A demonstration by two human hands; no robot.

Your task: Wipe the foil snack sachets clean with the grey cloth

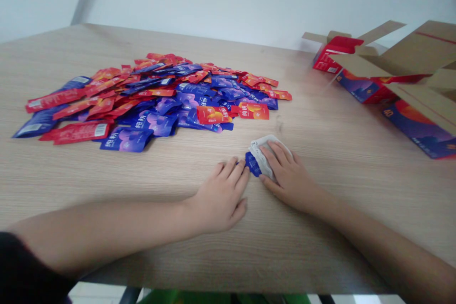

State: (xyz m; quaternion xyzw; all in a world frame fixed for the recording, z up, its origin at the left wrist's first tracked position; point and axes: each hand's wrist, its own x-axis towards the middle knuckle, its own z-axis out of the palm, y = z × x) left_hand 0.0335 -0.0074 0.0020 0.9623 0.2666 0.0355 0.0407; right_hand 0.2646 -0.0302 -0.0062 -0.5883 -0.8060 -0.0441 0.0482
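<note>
My right hand (285,171) lies over a folded whitish-grey cloth (267,145), its fingers bent on it and the thumb at its near side. From under the cloth's left edge sticks out the end of a dark blue packet (252,164). At that end, the fingertips of my left hand (226,192) rest on the table, touching the packet's left edge. The left fingers are stretched out and the thumb is apart from them. Most of the blue packet is hidden by the cloth and right hand.
A wide pile of red-orange and blue-purple packets (164,99) spreads over the table's left and middle. At the right stand open cardboard boxes: a small red box (329,59), a blue-and-red box (359,88) and a box marked 40 (420,128). Behind the wooden table (338,128) is a white wall.
</note>
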